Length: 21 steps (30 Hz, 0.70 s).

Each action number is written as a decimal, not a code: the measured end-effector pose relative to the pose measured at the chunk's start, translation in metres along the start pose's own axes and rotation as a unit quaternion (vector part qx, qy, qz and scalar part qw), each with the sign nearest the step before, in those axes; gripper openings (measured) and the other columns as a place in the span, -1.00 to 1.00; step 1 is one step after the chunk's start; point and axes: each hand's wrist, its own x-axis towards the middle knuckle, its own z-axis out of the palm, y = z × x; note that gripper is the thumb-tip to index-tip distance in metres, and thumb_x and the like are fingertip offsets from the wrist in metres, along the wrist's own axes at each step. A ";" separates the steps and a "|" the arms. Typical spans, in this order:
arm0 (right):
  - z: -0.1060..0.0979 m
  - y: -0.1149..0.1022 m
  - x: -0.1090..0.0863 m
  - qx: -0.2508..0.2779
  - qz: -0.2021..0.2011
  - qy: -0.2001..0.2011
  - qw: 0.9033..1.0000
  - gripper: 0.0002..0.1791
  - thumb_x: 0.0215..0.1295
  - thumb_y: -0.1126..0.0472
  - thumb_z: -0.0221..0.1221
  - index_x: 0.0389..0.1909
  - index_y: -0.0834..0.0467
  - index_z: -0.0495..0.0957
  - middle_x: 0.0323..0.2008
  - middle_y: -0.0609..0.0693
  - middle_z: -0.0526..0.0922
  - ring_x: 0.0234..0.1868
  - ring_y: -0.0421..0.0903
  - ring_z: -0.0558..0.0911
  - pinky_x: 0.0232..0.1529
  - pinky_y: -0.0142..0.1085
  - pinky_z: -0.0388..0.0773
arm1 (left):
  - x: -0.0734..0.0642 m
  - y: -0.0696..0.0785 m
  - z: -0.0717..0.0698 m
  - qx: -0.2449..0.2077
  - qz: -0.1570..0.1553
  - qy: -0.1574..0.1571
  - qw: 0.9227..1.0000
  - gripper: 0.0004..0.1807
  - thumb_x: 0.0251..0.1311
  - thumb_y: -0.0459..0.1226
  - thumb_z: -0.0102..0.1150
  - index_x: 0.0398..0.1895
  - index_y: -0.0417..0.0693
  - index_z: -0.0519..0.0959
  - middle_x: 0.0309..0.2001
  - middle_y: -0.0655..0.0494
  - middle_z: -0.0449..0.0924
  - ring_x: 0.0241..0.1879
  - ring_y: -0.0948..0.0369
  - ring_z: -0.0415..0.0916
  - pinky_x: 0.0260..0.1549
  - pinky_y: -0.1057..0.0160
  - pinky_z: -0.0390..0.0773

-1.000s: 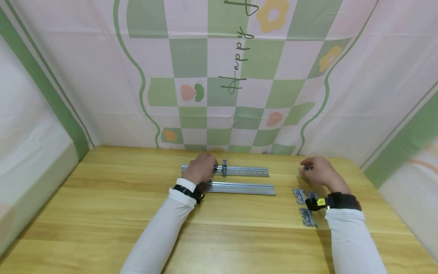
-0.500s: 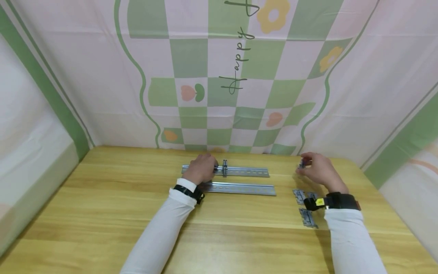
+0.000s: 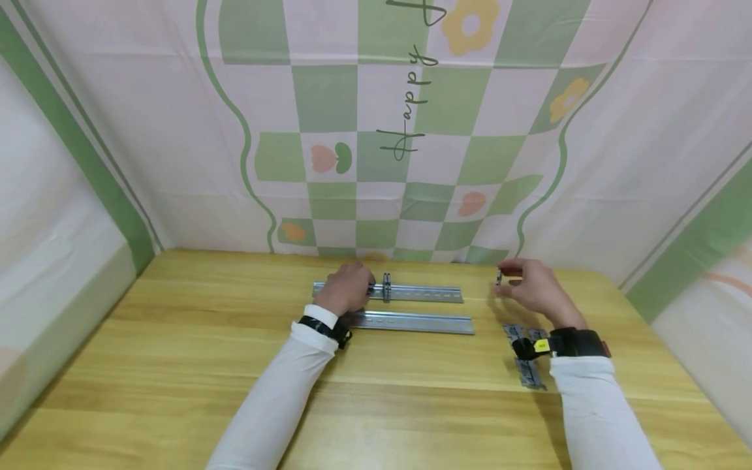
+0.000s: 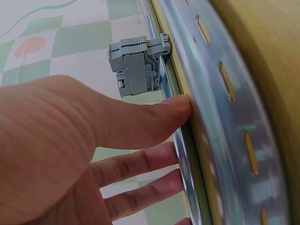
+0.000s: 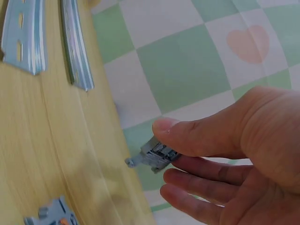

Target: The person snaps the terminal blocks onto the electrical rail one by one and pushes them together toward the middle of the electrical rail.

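Two slotted metal DIN rails lie side by side on the wooden table. My left hand [image 3: 346, 288] holds the far rail [image 3: 425, 295], thumb on its near edge and fingers on its other side in the left wrist view. Just beyond that thumb, a narrow grey terminal block stack [image 4: 136, 65] stands upright across the same rail. Out to the right, my right hand [image 3: 537, 287] pinches a single grey terminal block [image 5: 158, 153] between thumb and fingers, raised over the table; part of it is hidden behind the thumb. The near rail [image 3: 417, 322] partly disappears behind my left wrist.
Several loose grey terminal blocks [image 3: 531, 374] lie flat below my right wrist, partly covered by its strap. A patterned cloth [image 3: 382, 209] hangs directly behind the table's back edge. Bare wooden tabletop [image 3: 411, 418] stretches in front of the rails.
My right hand has moved left toward the rails with the terminal block, which has turned from lying among the fingers to upright at the fingertips. The left hand stays put on the rail.
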 end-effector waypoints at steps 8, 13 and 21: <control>0.006 -0.019 0.000 0.034 -0.048 -0.007 0.998 -0.41 0.31 0.35 0.31 0.29 0.48 0.38 0.23 0.48 0.45 0.23 0.42 0.47 0.17 0.16 0.52 | 0.001 0.000 0.000 0.011 -0.005 -0.004 1.000 -0.83 0.26 -0.38 0.28 -0.13 -0.02 0.74 -0.07 0.02 0.59 -0.02 -0.02 0.53 0.03 -0.23 0.56; 0.015 -0.033 0.001 0.075 -0.093 -0.026 0.992 -0.41 0.31 0.39 0.30 0.30 0.50 0.37 0.25 0.45 0.45 0.26 0.38 0.45 0.21 0.10 0.50 | 0.001 0.000 0.000 0.009 -0.004 -0.001 1.000 -0.85 0.26 -0.37 0.29 -0.15 -0.02 0.74 -0.08 0.02 0.59 -0.04 -0.02 0.53 0.03 -0.23 0.56; 0.036 -0.051 0.004 0.117 -0.139 -0.046 0.982 -0.47 0.29 0.44 0.29 0.25 0.47 0.44 0.19 0.38 0.53 0.24 0.33 0.48 0.21 0.12 0.50 | 0.001 0.000 -0.001 0.006 -0.004 -0.003 1.000 -0.80 0.24 -0.40 0.28 -0.11 -0.02 0.74 -0.01 0.01 0.60 -0.01 -0.03 0.54 0.03 -0.23 0.56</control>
